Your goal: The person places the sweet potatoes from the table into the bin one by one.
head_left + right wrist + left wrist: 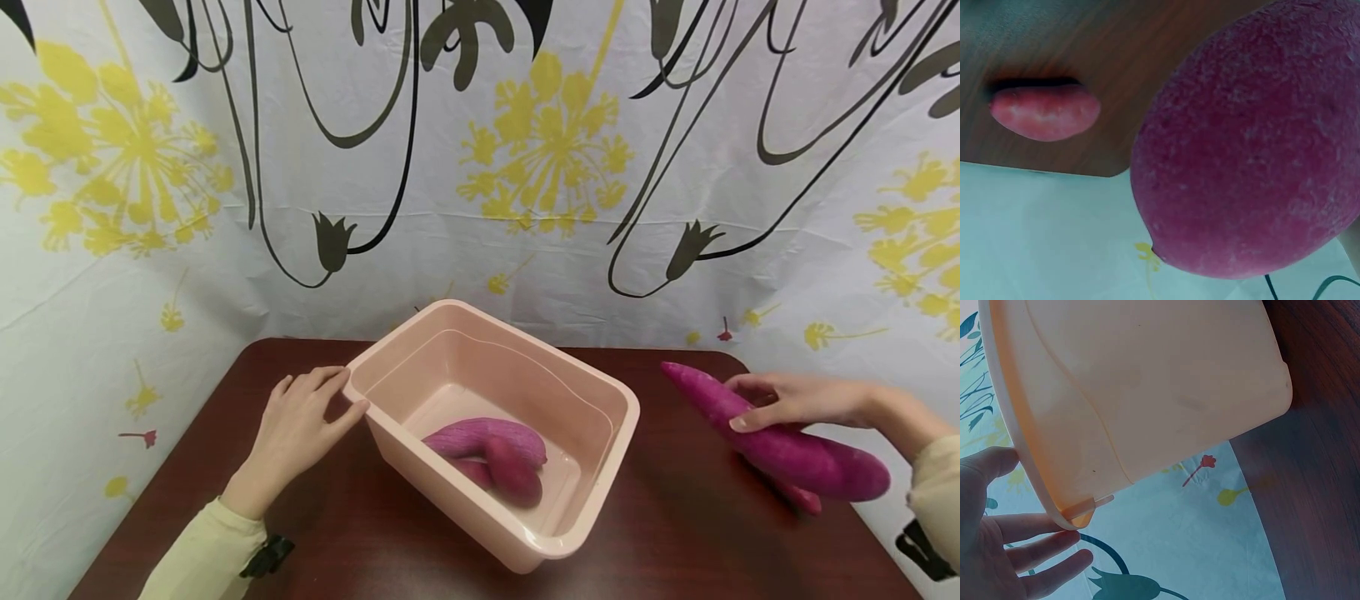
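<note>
In the head view my right hand (795, 404) grips a long purple sweet potato (810, 458) from above, thumb on its near side. Its rounded end fills much of the right wrist view. Below it on the table lies a smaller reddish sweet potato (1044, 114), mostly covered in the head view. My left hand (296, 425) touches the left corner of a pink plastic basin (450, 483), thumb and fingers spread around the rim. Inside the basin lie a purple sweet potato (480, 435) and a redder one (516, 475), with another reddish piece partly hidden by the wall.
The basin stands at an angle on a dark red-brown table (337, 542). Behind and beside the table hangs a white cloth (420, 258) printed with yellow and dark flowers.
</note>
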Demonstrator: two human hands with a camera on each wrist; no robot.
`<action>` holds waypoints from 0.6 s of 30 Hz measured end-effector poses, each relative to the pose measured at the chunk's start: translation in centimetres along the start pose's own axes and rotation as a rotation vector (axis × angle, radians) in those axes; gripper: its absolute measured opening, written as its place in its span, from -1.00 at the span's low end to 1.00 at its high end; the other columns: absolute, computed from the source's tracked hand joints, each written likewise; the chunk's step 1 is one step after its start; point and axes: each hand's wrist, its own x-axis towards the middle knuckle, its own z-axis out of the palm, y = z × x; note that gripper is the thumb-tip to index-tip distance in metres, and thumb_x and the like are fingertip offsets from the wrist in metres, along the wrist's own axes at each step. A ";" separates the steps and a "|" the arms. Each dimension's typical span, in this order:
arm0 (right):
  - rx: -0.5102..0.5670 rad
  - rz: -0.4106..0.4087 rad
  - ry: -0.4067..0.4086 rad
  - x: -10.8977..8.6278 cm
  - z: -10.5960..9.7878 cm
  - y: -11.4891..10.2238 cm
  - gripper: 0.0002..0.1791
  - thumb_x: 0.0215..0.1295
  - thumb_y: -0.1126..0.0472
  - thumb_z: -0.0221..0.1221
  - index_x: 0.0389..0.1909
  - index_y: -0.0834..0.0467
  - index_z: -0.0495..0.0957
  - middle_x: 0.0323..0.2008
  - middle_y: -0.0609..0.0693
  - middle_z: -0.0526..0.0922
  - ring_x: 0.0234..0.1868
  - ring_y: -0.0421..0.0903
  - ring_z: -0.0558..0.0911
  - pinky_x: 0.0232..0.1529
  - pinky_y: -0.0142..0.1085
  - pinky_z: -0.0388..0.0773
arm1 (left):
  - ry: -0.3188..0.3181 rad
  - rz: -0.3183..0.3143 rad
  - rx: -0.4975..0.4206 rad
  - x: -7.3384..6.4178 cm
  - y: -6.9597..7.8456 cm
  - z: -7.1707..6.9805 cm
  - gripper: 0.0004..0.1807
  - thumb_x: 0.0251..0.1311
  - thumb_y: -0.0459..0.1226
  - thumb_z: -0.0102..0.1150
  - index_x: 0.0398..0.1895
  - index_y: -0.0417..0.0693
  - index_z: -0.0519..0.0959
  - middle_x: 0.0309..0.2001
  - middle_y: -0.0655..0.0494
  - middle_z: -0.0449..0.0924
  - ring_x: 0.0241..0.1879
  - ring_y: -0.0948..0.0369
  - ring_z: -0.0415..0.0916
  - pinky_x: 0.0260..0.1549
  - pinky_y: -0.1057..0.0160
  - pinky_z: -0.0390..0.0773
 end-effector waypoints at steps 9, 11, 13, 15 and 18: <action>-0.037 -0.011 -0.006 0.2 -1.3 -2.5 -0.49 0.24 0.18 0.02 0.15 0.31 0.17 -0.04 0.17 0.34 -0.06 0.01 0.40 -0.18 -0.26 0.41 | 0.004 0.003 0.002 0.0 -0.1 -0.1 -0.43 -0.02 0.01 0.16 -0.05 -0.26 0.52 -0.10 -0.13 0.47 -0.12 -0.06 0.38 -0.07 -0.20 0.16; -0.040 -0.003 0.006 0.2 -1.5 -2.9 -0.44 0.22 0.17 0.04 0.17 0.33 0.14 0.00 0.20 0.31 -0.02 0.05 0.37 -0.17 -0.26 0.42 | 0.000 0.003 0.002 0.0 -0.1 -0.1 -0.43 -0.02 0.01 0.15 -0.05 -0.26 0.52 -0.10 -0.13 0.47 -0.12 -0.06 0.38 -0.07 -0.20 0.16; -0.051 0.002 0.028 0.2 -1.7 -3.3 -0.37 0.20 0.16 0.06 0.21 0.37 0.08 0.08 0.29 0.21 0.03 0.14 0.31 -0.16 -0.24 0.41 | -0.003 0.002 0.002 0.0 0.0 -0.1 -0.42 -0.01 0.01 0.15 -0.05 -0.25 0.52 -0.09 -0.13 0.46 -0.12 -0.06 0.37 -0.06 -0.20 0.15; -0.063 0.007 0.046 0.2 -1.9 -3.8 -0.30 0.18 0.14 0.07 0.23 0.40 0.03 0.13 0.35 0.12 0.07 0.20 0.25 -0.15 -0.23 0.40 | -0.005 0.002 0.003 0.0 0.0 -0.1 -0.42 -0.01 0.02 0.14 -0.05 -0.25 0.52 -0.09 -0.13 0.46 -0.12 -0.06 0.37 -0.06 -0.20 0.15; -0.084 0.012 0.039 0.3 -2.1 -4.6 -0.30 0.18 0.13 0.08 0.22 0.39 0.03 0.10 0.33 0.18 0.07 0.19 0.25 -0.14 -0.22 0.40 | -0.008 0.002 0.002 0.0 0.0 -0.1 -0.42 -0.01 0.02 0.14 -0.04 -0.25 0.51 -0.09 -0.13 0.46 -0.11 -0.05 0.37 -0.06 -0.20 0.15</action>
